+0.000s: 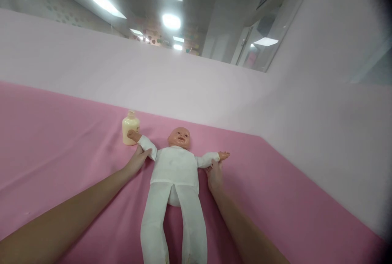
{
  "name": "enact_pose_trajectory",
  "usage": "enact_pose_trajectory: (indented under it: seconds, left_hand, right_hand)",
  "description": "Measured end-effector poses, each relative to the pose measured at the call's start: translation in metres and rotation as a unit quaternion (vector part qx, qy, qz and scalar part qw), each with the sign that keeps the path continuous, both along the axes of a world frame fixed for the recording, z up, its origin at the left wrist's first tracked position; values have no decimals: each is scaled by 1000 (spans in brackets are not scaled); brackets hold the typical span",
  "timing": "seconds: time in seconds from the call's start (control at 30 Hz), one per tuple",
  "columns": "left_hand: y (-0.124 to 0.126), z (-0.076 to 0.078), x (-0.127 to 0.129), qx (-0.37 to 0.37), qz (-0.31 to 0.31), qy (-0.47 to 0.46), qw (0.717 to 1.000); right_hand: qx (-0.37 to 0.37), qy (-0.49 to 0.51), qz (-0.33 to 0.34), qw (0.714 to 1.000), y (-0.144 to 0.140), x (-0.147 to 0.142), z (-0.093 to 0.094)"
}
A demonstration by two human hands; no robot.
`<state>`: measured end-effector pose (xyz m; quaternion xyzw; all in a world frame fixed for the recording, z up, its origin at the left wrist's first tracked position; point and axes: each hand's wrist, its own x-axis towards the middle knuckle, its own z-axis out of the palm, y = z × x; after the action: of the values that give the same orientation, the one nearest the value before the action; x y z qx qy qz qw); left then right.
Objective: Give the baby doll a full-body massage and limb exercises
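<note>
Doll [174, 166] lies face up on the pink mat [67, 133], head twd the far edge, legs twd me & running out of view at the bottom. White top & trousers on it, arms spread out to both sides. My L hand [139, 160] has its L-side sleeve [148, 147] abt the elbow: thumb over the cloth, other fingers behind, mostly hidden. My R hand [216, 176] has the R-side sleeve [208, 159] just short of the cuff, fingertips partly under the arm. So fingers narrow on both sides, each w/ an arm between them; how tight, can't tell. Torso's btwn my hands, clear of both. Cream bottle [130, 125] stands upright nr the far edge, L of the head; doll's fist overlaps it in view, can't tell if touching. White wall [183, 88] beyond, w/ a window [211, 23] above.
</note>
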<state>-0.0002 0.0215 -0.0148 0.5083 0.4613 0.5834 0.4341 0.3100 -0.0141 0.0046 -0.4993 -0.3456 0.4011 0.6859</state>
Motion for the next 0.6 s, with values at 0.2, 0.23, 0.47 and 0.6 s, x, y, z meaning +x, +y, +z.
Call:
enact_pose_trajectory:
  seconds: [0.2, 0.23, 0.47, 0.6]
  left_hand:
    - [-10, 9, 2, 41, -28, 85, 995]
    - [-12, 10, 2, 47, -45, 108, 992]
    - [-19, 12, 7, 190, -146, 268, 933]
    - [-19, 14, 9, 130, -121, 235, 956]
  right_hand:
    - [52, -118, 59, 990, -7, -7, 7]
    - [78, -163, 94, 979, -9, -9, 8]
    - [168, -411, 166, 880, -16, -15, 9]
    - [127, -345, 161, 916, -16, -14, 7]
